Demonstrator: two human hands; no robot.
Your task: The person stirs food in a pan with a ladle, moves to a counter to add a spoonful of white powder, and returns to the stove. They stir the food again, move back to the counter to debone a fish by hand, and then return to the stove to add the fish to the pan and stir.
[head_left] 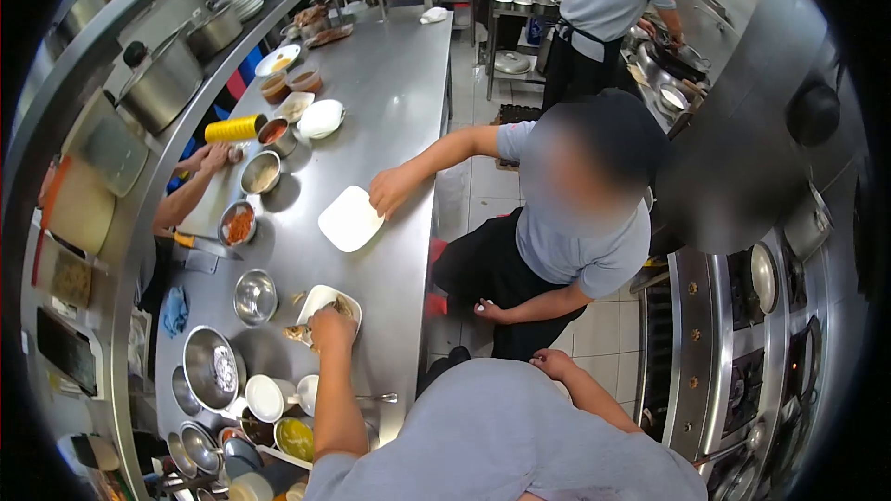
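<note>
My left hand (332, 327) reaches down over a white square bowl (321, 297) on the steel table. Its fingers are closed on a brown food piece (299, 334), whose ends show on both sides of the hand. A little food lies beside the bowl's rim. My right hand (554, 364) hangs low on the right beside my body, away from the table. Its fingers look curled, and what they hold, if anything, cannot be made out. Nearest to my left hand stands a steel bowl (255, 297).
A co-worker (575, 232) stands ahead, one hand on a white square plate (351, 220). Steel bowls (212, 366) and sauce tubs crowd the table's left side. Another person's arms (190, 190) reach in under the shelf. Stoves (742, 380) line the right.
</note>
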